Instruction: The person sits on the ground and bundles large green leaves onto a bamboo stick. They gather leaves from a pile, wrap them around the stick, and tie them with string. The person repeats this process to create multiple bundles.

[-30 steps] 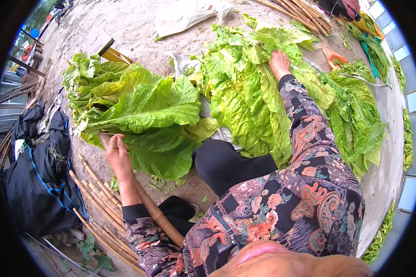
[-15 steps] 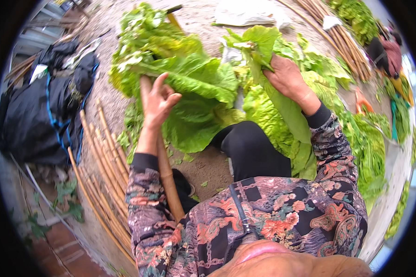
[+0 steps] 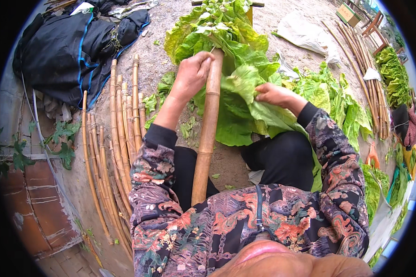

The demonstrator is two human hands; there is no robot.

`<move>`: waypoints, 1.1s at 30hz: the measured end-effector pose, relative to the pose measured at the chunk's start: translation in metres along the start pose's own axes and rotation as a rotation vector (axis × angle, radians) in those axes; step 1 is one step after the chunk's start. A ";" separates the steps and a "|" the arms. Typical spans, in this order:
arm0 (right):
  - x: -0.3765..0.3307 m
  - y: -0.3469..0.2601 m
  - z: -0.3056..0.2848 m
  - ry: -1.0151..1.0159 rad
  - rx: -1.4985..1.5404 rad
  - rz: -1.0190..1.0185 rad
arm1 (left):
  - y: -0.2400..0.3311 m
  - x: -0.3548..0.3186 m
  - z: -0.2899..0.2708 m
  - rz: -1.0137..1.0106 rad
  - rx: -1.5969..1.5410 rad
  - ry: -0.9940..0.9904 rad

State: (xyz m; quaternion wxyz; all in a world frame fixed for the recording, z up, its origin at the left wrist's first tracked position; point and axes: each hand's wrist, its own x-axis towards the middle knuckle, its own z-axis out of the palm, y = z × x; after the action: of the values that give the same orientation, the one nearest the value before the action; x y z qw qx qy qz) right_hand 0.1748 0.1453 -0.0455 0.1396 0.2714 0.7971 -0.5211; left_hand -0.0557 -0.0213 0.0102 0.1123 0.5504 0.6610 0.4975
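A thick bamboo pole (image 3: 208, 124) runs from my lap out toward a heap of large green leaves (image 3: 217, 27). My left hand (image 3: 192, 74) is closed around the pole's upper part, next to leaf stems bunched against it. My right hand (image 3: 275, 94) grips a big green leaf (image 3: 245, 115) just right of the pole, holding it by its upper edge. More leaves drape over my right knee. Patterned sleeves cover both forearms.
A row of thinner bamboo sticks (image 3: 118, 138) lies on the ground to the left. Dark clothing (image 3: 64, 46) is piled at the upper left. More green leaves (image 3: 337, 101) and another bundle of sticks (image 3: 360, 60) lie to the right, with a white sack (image 3: 305, 32) beyond.
The view has swung left and closer. My left hand went from open over the leaves to gripping the pole, and my right hand came in with a leaf toward the pole.
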 end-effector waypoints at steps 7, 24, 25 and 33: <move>0.134 -0.028 0.040 0.260 0.451 -0.400 | -0.079 -0.046 -0.019 -0.360 -0.036 -0.380; 0.203 -0.039 0.026 0.573 1.161 -0.710 | -0.022 0.046 0.027 0.040 0.241 -0.261; 0.213 -0.043 0.026 0.426 1.418 -0.666 | -0.009 0.034 0.041 -0.001 0.306 -0.208; 0.200 0.009 -0.018 0.618 -0.200 -0.881 | -0.022 0.059 0.122 0.075 0.011 -0.270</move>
State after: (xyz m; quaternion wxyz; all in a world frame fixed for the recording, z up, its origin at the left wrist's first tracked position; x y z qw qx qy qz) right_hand 0.0185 0.2214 -0.1460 -0.3074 0.0375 0.8850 -0.3478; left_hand -0.0062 0.0961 -0.0419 0.1788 0.6372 0.6215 0.4191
